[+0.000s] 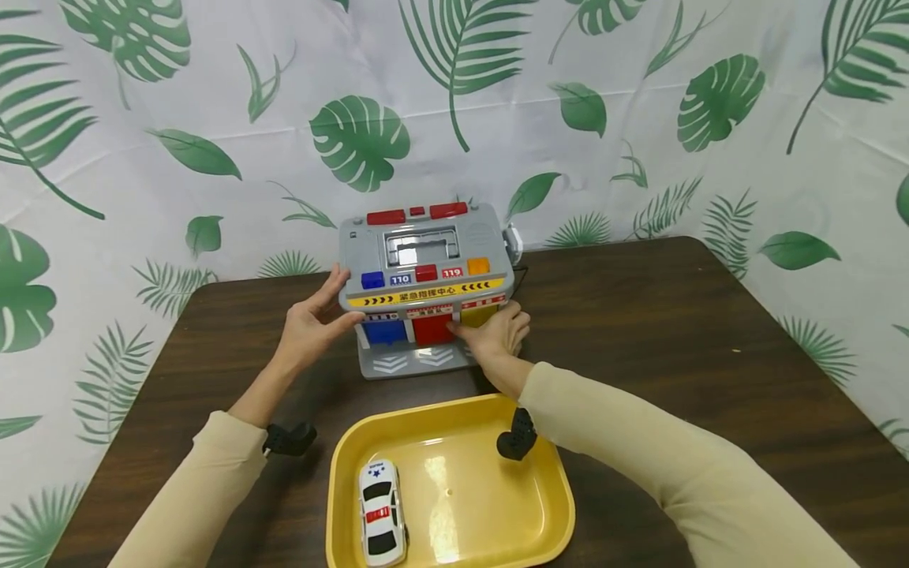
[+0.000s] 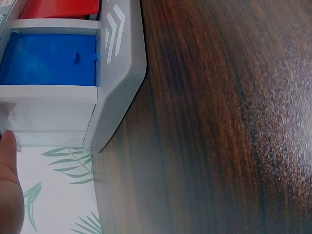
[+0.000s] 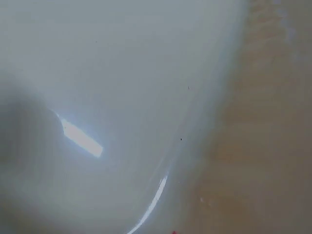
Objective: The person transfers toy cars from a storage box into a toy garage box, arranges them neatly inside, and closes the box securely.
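Note:
A grey toy emergency station (image 1: 426, 284) with blue, red and yellow garage doors stands on the dark wooden table. My left hand (image 1: 316, 315) is at its left side, fingers and thumb nearly straight, with the thumb by the front corner. In the left wrist view, one digit (image 2: 9, 165) touches the side wall near the blue door (image 2: 48, 59). Around the lower right front corner, my right hand (image 1: 497, 339) grips the station, its thumb across the front by the red door (image 1: 432, 331). The hand partly hides the yellow door (image 1: 477, 317).
In front of the station sits a yellow tray (image 1: 490, 489). A white toy police car (image 1: 382, 513) lies along the tray's left side. Behind the table (image 1: 675, 355) hangs a leaf-patterned cloth (image 1: 497, 102). The right wrist view is blurred, mostly a pale glossy surface.

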`<action>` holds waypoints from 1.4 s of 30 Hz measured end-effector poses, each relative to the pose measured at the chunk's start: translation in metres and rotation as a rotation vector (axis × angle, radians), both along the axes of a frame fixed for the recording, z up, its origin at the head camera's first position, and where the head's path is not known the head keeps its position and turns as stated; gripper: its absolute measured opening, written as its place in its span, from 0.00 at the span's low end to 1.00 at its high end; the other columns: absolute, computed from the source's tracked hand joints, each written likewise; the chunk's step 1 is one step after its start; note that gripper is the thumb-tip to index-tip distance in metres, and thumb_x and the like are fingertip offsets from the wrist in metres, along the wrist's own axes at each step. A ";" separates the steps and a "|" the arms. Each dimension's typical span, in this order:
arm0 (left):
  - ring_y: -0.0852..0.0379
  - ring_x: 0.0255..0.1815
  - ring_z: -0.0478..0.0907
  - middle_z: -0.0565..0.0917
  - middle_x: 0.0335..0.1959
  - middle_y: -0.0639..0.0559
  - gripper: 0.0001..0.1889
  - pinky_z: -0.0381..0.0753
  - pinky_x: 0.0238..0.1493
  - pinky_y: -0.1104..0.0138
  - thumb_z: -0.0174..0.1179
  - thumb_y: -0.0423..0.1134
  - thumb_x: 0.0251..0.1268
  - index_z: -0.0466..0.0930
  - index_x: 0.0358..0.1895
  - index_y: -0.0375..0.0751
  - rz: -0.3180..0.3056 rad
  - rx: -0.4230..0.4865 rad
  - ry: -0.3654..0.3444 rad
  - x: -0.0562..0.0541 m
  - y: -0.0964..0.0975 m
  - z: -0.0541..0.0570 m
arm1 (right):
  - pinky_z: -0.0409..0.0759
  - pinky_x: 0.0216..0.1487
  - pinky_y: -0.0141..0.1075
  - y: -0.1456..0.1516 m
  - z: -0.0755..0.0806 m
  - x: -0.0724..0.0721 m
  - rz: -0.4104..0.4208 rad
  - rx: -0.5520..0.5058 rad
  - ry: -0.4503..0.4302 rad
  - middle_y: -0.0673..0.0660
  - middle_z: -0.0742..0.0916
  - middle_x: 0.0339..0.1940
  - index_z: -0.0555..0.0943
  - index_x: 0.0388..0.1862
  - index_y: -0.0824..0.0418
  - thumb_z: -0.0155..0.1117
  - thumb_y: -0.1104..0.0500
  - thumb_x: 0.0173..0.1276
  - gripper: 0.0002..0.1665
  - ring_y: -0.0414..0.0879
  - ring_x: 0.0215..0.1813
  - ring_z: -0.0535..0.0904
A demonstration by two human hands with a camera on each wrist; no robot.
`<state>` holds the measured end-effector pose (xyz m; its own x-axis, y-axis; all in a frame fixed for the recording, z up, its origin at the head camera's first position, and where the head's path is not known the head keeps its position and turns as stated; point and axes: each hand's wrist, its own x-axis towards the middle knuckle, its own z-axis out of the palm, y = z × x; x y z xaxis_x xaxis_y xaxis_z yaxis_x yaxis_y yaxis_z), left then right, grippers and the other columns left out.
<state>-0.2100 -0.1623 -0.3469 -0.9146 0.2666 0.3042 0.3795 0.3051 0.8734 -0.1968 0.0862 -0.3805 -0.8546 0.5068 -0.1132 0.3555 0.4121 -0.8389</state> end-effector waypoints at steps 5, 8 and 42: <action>0.40 0.68 0.63 0.53 0.74 0.43 0.34 0.71 0.58 0.70 0.63 0.31 0.59 0.60 0.70 0.36 -0.010 0.021 0.003 0.000 0.000 -0.001 | 0.66 0.67 0.50 -0.002 0.000 -0.001 -0.015 0.000 -0.003 0.66 0.64 0.58 0.56 0.62 0.63 0.78 0.47 0.46 0.54 0.59 0.60 0.61; 0.40 0.68 0.63 0.53 0.74 0.45 0.34 0.71 0.58 0.70 0.63 0.31 0.59 0.61 0.70 0.39 -0.013 0.028 0.006 -0.005 -0.001 -0.007 | 0.65 0.68 0.51 -0.002 -0.001 -0.001 -0.028 -0.005 -0.007 0.65 0.65 0.58 0.56 0.62 0.63 0.79 0.47 0.45 0.54 0.58 0.60 0.61; 0.43 0.63 0.71 0.54 0.74 0.50 0.33 0.75 0.52 0.77 0.65 0.34 0.58 0.66 0.68 0.49 0.006 0.020 0.036 -0.022 -0.008 -0.031 | 0.64 0.61 0.53 -0.013 -0.004 -0.005 -0.129 0.030 0.010 0.65 0.67 0.59 0.58 0.63 0.62 0.79 0.47 0.44 0.54 0.59 0.61 0.62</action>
<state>-0.2324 -0.1705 -0.3780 -0.9044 0.2543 0.3426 0.4093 0.2902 0.8650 -0.2018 0.0727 -0.3849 -0.7832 0.6154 -0.0884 0.3989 0.3884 -0.8306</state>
